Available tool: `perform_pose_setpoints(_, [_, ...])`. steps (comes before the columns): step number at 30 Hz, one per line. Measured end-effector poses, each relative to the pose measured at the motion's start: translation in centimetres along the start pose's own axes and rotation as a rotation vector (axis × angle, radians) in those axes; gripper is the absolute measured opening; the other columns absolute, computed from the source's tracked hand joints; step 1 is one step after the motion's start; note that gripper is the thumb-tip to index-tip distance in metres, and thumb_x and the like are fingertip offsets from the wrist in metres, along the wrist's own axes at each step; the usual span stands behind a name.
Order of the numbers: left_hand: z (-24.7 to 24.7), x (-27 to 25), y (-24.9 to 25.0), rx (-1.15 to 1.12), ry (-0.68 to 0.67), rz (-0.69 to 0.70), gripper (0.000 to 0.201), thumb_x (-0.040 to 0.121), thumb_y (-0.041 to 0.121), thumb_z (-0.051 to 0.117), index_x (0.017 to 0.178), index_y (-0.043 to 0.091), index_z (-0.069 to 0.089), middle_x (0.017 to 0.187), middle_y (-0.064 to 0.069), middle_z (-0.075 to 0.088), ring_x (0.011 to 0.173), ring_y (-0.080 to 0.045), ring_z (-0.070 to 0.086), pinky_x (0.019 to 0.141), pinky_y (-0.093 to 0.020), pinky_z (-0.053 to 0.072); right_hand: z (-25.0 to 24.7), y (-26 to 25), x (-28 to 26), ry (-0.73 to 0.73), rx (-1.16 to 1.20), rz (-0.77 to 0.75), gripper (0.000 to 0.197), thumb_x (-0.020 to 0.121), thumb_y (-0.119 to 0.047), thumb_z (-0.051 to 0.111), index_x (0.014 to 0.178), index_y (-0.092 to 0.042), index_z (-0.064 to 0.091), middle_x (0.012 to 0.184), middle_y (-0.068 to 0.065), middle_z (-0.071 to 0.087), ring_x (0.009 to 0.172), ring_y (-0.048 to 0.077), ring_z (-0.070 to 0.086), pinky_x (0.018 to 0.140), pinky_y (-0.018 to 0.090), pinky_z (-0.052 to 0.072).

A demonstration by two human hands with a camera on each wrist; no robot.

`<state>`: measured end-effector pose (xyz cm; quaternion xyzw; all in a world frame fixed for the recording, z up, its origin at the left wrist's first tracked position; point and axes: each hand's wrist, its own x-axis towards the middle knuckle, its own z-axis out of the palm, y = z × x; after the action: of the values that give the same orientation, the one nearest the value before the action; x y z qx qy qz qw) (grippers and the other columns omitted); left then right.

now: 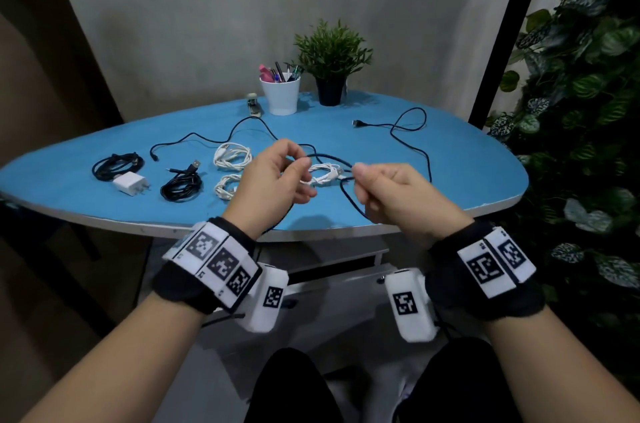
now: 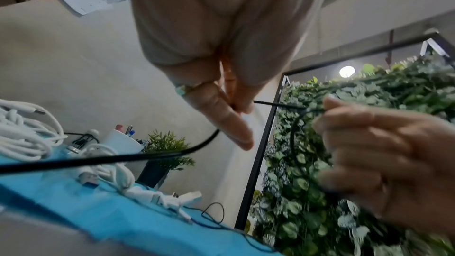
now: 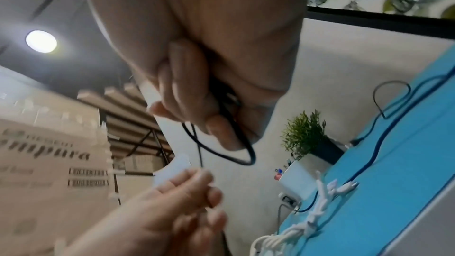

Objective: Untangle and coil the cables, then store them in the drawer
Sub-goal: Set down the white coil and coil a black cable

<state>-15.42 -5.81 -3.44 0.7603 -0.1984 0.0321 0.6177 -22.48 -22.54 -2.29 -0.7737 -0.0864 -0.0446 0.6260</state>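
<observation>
Both hands are raised over the blue table (image 1: 467,163), and a long black cable (image 1: 329,156) stretches between them. My left hand (image 1: 302,162) pinches it between thumb and fingers, as the left wrist view shows (image 2: 237,106). My right hand (image 1: 358,175) holds a small loop of the same cable in curled fingers (image 3: 216,124). The rest of the cable trails over the table to a plug (image 1: 358,124) at the right and a thin end (image 1: 154,156) at the left. Two black coils (image 1: 117,163) (image 1: 181,182) and three white coils (image 1: 232,154) (image 1: 225,188) (image 1: 325,171) lie on the table.
A white charger block (image 1: 130,183) sits by the left black coil. A white pen cup (image 1: 280,95), a potted plant (image 1: 330,76) and a stapler (image 1: 254,105) stand along the far edge. A white drawer front (image 1: 346,275) shows under the table. Foliage (image 1: 588,111) fills the right.
</observation>
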Motion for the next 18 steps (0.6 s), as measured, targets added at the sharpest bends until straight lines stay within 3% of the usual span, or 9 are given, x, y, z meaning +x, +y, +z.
perform_pose_setpoints(3, [1.1,-0.5,-0.9,0.12,-0.116,-0.044,0.019,0.093,0.009,0.052,0.078,0.019,0.052,0.071,-0.007,0.06,0.047,-0.013,0.061,0.044,-0.023,0.049,0.0,-0.5,0.0,0.079,0.24,-0.016,0.042,0.101,-0.028,0.035,0.064,-0.011,0.047,0.043,0.004,0.045,0.036,0.012,0.027,0.051,0.028,0.024])
perform_pose_setpoints(6, [2.0,-1.3,-1.5,0.266,-0.236,-0.057,0.018,0.093,0.009,0.052,0.077,0.017,0.053,0.072,-0.005,0.062,0.044,-0.012,0.059,0.042,-0.022,0.047,0.1,-1.0,0.3,0.132,0.491,-0.059,0.038,0.102,-0.027,0.031,0.073,-0.011,0.05,0.072,0.011,0.069,0.042,0.015,0.052,0.046,0.025,0.037])
perform_pose_setpoints(7, [2.1,-1.5,-1.6,0.326,-0.292,-0.059,0.016,0.093,0.009,0.052,0.078,0.016,0.053,0.073,-0.006,0.063,0.045,-0.014,0.06,0.043,-0.023,0.048,0.0,-1.1,0.4,0.148,0.588,-0.077,0.037,0.102,-0.026,0.031,0.077,-0.01,0.052,0.085,0.012,0.071,0.053,0.018,0.062,0.048,0.024,0.044])
perform_pose_setpoints(9, [2.1,-1.9,-1.8,0.433,-0.434,-0.077,0.013,0.093,0.008,0.049,0.082,0.013,0.054,0.072,-0.006,0.062,0.048,-0.016,0.061,0.046,-0.024,0.051,-0.4,-1.3,0.8,0.205,0.732,-0.13,0.034,0.102,-0.022,0.03,0.085,-0.006,0.056,0.103,0.015,0.067,0.09,0.026,0.069,0.066,0.029,0.056])
perform_pose_setpoints(11, [2.1,-2.3,-1.8,0.486,-0.581,-0.108,0.013,0.094,0.008,0.046,0.085,0.012,0.054,0.07,-0.003,0.062,0.051,-0.017,0.061,0.049,-0.023,0.05,-1.0,-1.2,1.2,0.316,0.751,-0.176,0.029,0.101,-0.017,0.033,0.091,-0.005,0.058,0.107,0.012,0.063,0.113,0.027,0.059,0.087,0.036,0.052])
perform_pose_setpoints(12, [2.1,-2.4,-1.8,0.494,-0.639,-0.119,0.014,0.095,0.008,0.045,0.085,0.014,0.053,0.069,-0.002,0.062,0.053,-0.017,0.061,0.051,-0.023,0.05,-1.3,-1.1,1.4,0.372,0.718,-0.188,0.027,0.101,-0.016,0.035,0.093,-0.007,0.059,0.106,0.008,0.062,0.115,0.023,0.057,0.091,0.035,0.048])
perform_pose_setpoints(14, [2.1,-2.6,-1.5,0.477,-0.696,-0.13,0.015,0.097,0.012,0.045,0.083,0.017,0.05,0.07,-0.002,0.061,0.055,-0.016,0.062,0.052,-0.022,0.051,-1.7,-0.6,1.6,0.455,0.572,-0.207,0.024,0.1,-0.014,0.038,0.093,-0.014,0.061,0.092,-0.005,0.06,0.099,0.01,0.056,0.089,0.029,0.042])
perform_pose_setpoints(16, [1.9,-2.5,-0.9,0.435,-0.686,-0.117,0.016,0.097,0.016,0.045,0.083,0.018,0.05,0.071,-0.004,0.061,0.058,-0.016,0.064,0.055,-0.023,0.052,-1.9,0.1,1.6,0.545,0.285,-0.208,0.023,0.1,-0.016,0.04,0.094,-0.019,0.062,0.074,-0.015,0.056,0.076,0.002,0.049,0.08,0.021,0.038])
perform_pose_setpoints(18, [1.5,-2.2,-0.1,0.395,-0.653,-0.061,0.018,0.098,0.018,0.044,0.082,0.017,0.052,0.073,-0.004,0.06,0.062,-0.015,0.065,0.06,-0.024,0.054,-2.0,0.7,1.4,0.606,-0.091,-0.18,0.021,0.099,-0.02,0.04,0.1,-0.02,0.061,0.07,-0.008,0.057,0.064,0.007,0.049,0.073,0.025,0.042])
